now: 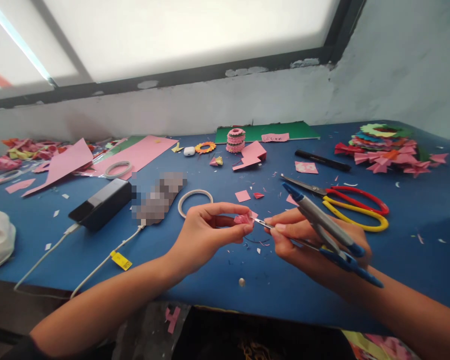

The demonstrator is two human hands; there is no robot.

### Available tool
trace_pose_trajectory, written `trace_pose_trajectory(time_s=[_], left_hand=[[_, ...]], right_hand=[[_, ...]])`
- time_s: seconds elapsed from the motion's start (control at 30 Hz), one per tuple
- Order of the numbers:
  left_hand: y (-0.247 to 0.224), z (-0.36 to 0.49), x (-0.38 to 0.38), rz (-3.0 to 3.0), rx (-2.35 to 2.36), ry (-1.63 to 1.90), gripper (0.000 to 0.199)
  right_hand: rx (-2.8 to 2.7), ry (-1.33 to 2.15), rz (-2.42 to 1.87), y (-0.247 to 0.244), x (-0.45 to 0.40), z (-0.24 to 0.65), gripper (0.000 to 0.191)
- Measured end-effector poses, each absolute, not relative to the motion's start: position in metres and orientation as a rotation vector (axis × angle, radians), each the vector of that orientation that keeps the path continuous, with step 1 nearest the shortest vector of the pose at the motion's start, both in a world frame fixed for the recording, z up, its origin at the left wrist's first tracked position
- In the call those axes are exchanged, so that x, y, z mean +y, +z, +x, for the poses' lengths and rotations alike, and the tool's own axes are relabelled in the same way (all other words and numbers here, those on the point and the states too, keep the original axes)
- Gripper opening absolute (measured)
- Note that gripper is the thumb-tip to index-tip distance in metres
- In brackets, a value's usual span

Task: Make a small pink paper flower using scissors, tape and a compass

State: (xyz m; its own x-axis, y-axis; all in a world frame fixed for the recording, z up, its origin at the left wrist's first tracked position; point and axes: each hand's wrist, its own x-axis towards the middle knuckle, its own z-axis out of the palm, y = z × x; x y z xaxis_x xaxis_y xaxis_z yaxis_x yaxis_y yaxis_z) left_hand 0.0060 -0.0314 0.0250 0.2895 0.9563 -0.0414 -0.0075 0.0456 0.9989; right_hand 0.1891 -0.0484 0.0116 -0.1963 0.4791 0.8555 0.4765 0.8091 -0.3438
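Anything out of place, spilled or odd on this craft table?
Paper scraps litter the blue table, and one pink scrap has fallen below its front edge. Odd too: the right hand holds a pen along with its small cutting tool.

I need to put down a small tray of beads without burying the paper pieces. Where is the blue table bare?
Barest: the near edge of the blue table left of the left hand, crossed only by white cables, and the right side below the scissors. Crowded: the far strip with pink sheets and the folded-paper pile.
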Motion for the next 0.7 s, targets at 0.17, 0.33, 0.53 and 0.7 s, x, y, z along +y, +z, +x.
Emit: trace_pose_trajectory(time_s=[0.17,0.33,0.53,0.7], left_hand=[[0.0239,0.0061,-0.0306,1.271,1.0,0.958,0.024],[0.024,0.0061,-0.0305,1.231,0.955,0.963,0.02],[0.0253,0.0058,-0.0303,1.194,0.949,0.925,0.022],[0.024,0.0058,-0.0296,1.183,0.958,0.915,0.023]], right_hand=[[-1.829,0.028,-0.734,0.0111,-0.0479,0.1896,0.016],[-1.816,0.044,-0.739,0.0104,-0.0473,0.1885,0.016],[-1.822,0.058,-0.705,0.0089,-0.0445,0.1914,0.02],[-1.823,0.098,-0.694,0.0056,-0.0432,0.1946,0.024]])
